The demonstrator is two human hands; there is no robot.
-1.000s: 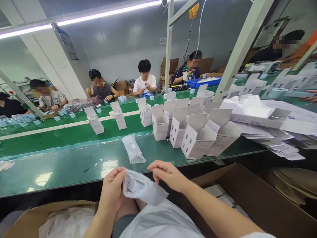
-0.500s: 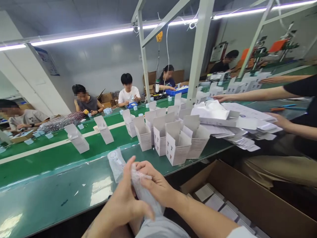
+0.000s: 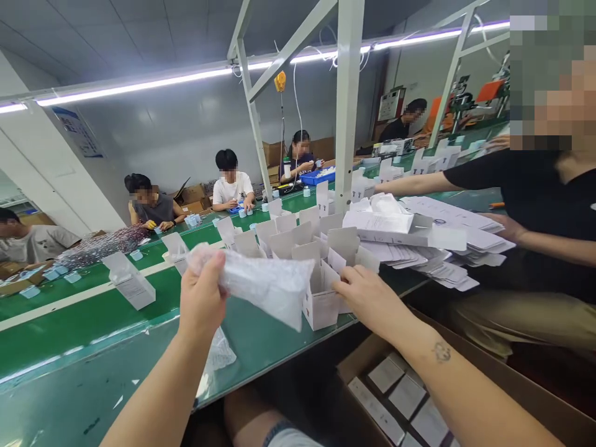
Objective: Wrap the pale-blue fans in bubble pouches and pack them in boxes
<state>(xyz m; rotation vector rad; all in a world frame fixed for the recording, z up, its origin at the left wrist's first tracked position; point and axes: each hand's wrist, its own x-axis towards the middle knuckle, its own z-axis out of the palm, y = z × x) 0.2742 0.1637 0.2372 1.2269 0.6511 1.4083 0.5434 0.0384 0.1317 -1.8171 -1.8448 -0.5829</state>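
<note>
My left hand (image 3: 201, 297) is closed on one end of a clear plastic bag (image 3: 265, 285) with something white inside, and holds it up over the green table edge (image 3: 139, 366). My right hand (image 3: 367, 297) reaches to the nearest open white carton (image 3: 321, 295) and its fingers rest on the carton's flap. Several more open white cartons (image 3: 288, 239) stand in a cluster behind it. Another clear bag (image 3: 216, 354) lies on the table under my left forearm.
A person in a black shirt (image 3: 535, 205) sits close on the right, reaching over a stack of flat white cartons (image 3: 433, 239). A cardboard box of flat white items (image 3: 400, 397) sits below. Other workers sit across the green conveyor (image 3: 69, 310). A metal post (image 3: 347, 105) rises behind the cartons.
Both hands rose from my lap. The left lifted the bag over the table; the right let go of it and moved to the nearest carton. The view swung right.
</note>
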